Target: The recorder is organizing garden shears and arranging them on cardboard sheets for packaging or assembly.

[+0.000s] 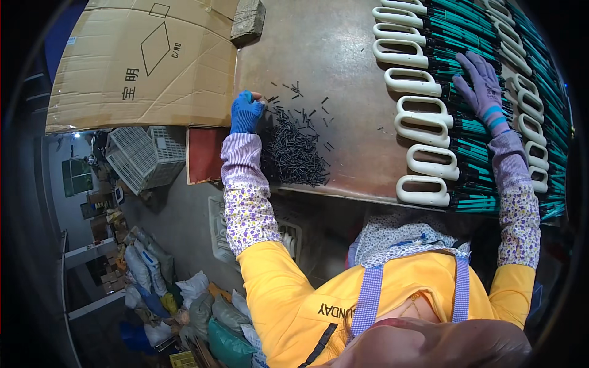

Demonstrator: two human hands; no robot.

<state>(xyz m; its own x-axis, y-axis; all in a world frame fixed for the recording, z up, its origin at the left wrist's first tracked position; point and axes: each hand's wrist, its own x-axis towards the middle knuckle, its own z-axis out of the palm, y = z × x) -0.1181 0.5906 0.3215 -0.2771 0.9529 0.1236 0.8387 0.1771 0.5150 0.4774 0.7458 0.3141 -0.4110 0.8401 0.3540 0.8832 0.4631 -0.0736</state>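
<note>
My left hand (246, 113), in a blue glove with bare fingertips, is at the far left edge of a heap of small black pins (294, 153) on the table. Its thumb and forefinger are pinched together; what they hold, if anything, is too small to make out. My right hand (481, 89), in a purple glove, lies with fingers spread on a row of tools with white loop handles (423, 199) and bundles of black and teal rods (475, 202). Their exact kind does not show. The palm hides the rods beneath it.
A large cardboard box (147, 67) stands left of the brown table (350, 122). A grey block (248, 23) sits at the box's far corner. A second row of white handles (532, 127) lies farther right. Pale plastic crates (138, 156) and several sacks (230, 343) are at lower left.
</note>
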